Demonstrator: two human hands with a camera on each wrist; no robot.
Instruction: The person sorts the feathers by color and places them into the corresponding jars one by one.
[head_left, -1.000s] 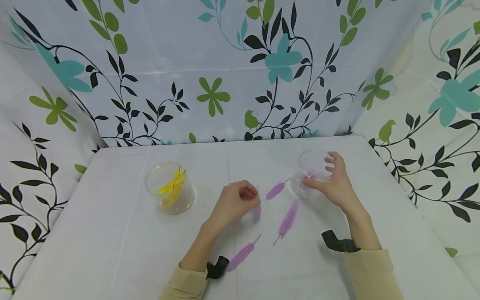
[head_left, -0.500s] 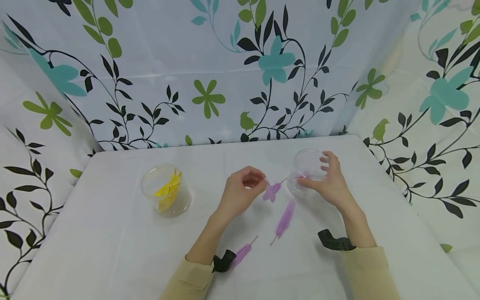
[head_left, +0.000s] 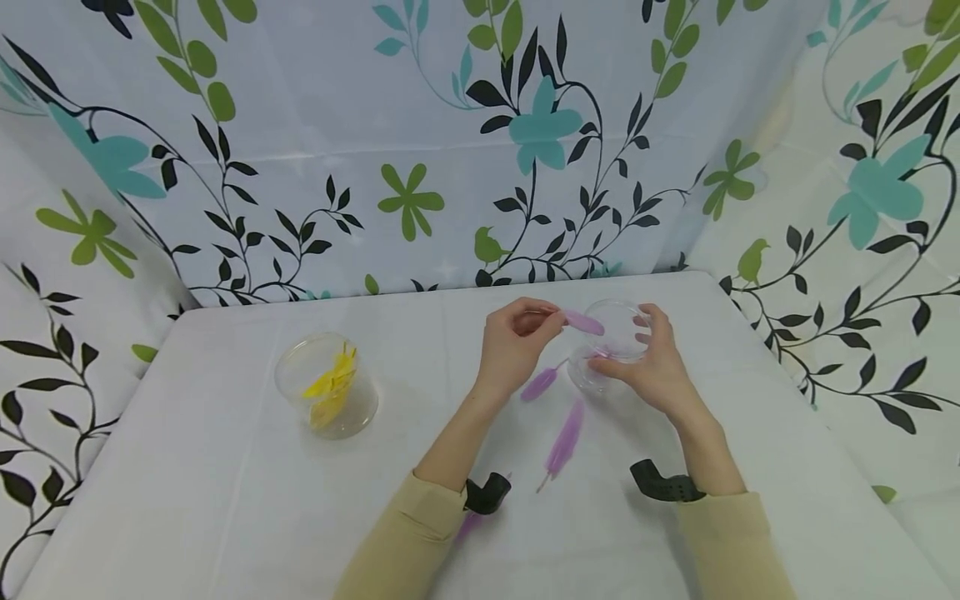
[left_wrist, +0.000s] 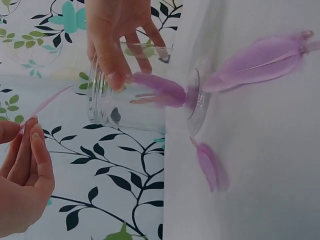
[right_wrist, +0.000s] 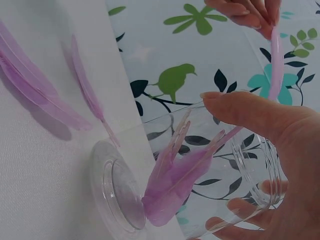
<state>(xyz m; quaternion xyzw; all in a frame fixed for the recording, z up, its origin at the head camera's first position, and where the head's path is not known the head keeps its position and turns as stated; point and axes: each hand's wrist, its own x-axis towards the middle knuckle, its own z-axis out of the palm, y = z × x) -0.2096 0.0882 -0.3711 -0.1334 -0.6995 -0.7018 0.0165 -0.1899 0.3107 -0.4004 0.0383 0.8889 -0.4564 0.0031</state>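
Observation:
In the head view my left hand pinches a light purple feather by its quill, the vane pointing right toward the mouth of a clear jar. My right hand grips that jar around its upper part, thumb on the near side and fingers on the far side. Inside the jar, several purple feathers lean with their quills up, as the right wrist view shows. Between my arms, one purple feather lies beside the jar's base and a larger feather lies nearer me.
A second clear jar stands at the left, with yellow feathers inside. Another purple feather lies partly hidden under my left wrist. White cloth covers the table, and a leaf-patterned curtain hangs behind and beside it.
My left hand has lifted the purple feather from the table and carried it right and away from me, up to the jar's mouth. The right hand keeps its hold on the jar.

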